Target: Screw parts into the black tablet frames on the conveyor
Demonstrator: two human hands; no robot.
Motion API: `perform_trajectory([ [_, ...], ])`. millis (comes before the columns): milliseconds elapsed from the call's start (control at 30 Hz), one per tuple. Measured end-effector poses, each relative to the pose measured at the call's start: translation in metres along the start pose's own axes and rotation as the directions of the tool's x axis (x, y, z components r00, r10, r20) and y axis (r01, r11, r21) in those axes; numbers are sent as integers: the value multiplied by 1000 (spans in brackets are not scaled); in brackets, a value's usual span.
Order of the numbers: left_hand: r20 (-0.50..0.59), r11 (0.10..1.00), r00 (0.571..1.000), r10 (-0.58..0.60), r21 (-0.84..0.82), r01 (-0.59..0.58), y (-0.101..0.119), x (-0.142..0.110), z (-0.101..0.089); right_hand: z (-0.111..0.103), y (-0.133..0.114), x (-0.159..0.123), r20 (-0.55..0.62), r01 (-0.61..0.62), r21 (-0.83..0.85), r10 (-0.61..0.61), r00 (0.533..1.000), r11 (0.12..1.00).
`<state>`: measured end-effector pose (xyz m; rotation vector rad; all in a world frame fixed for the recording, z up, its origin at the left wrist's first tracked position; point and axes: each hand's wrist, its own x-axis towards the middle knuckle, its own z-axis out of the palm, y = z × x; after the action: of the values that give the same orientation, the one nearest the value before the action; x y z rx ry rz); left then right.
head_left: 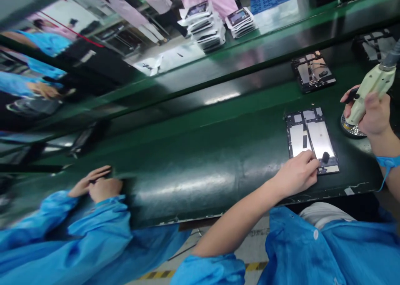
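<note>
Head view: open tablet chassis (312, 140) on green bench (193, 151).
Left hand (298, 173) pinching small black part (325, 156) at near edge; right hand (373, 112) gripping electric screwdriver (371, 89) over round screw dish (351, 128).

Overhead light throws white glare streaks along the glossy green belt (193, 181). Left edge smears into heavy blur and stretch; right side stays fairly sharp, shadows soft.

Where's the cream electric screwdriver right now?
In the head view, the cream electric screwdriver is far right, held in the right hand, its tip over a small round metal dish, just right of the open tablet back panel on the green belt.
</note>
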<state>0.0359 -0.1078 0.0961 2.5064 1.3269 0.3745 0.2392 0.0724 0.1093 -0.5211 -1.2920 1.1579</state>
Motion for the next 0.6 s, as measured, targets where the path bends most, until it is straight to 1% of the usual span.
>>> perform_trajectory([
  [67,-69,998,996,51,-20,-52,-2,-13,12,-1,1,0,1,6,-6,-6,1000,1000],
  [133,-116,996,990,83,-18,-85,-4,-22,25,-1,1,-1,22,13,-10,-13,1000,1000],
  [267,-198,990,971,135,-6,-139,-6,-31,42,-1,2,0,45,23,4,-23,999,1000],
  [500,-271,991,955,118,-36,-132,-9,-30,57,-3,3,-1,34,10,-40,-9,999,999],
  [600,-325,996,943,73,-21,-84,-8,-33,62,-2,2,-1,20,8,-37,-7,1000,999],
])
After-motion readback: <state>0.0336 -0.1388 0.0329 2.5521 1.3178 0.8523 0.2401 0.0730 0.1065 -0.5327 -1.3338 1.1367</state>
